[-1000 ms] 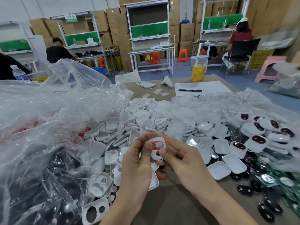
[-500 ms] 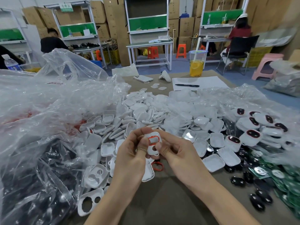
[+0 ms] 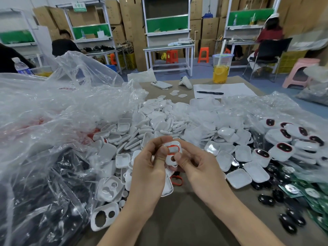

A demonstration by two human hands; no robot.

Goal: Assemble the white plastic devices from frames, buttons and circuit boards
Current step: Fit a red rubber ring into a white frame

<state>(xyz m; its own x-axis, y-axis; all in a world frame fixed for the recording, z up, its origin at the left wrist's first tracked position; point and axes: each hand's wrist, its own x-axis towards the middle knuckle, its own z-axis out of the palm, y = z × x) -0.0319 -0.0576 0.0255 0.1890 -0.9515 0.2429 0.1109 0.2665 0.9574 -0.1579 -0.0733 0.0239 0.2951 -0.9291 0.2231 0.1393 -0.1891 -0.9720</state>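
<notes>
We pinch white frame with both hands: left hand thumb seating orange ring, right hand steadying near edge, above table.

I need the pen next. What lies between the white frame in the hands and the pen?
In the head view, the heap of white shells fills the stretch from the white frame to the paper sheet under the pen.

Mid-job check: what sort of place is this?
Most likely a small factory assembly floor: cardboard cartons stacked along the back wall, metal workbenches with other workers, and a bulk pile of white shells on the table, where the left hand and right hand pinch one white frame.
</notes>
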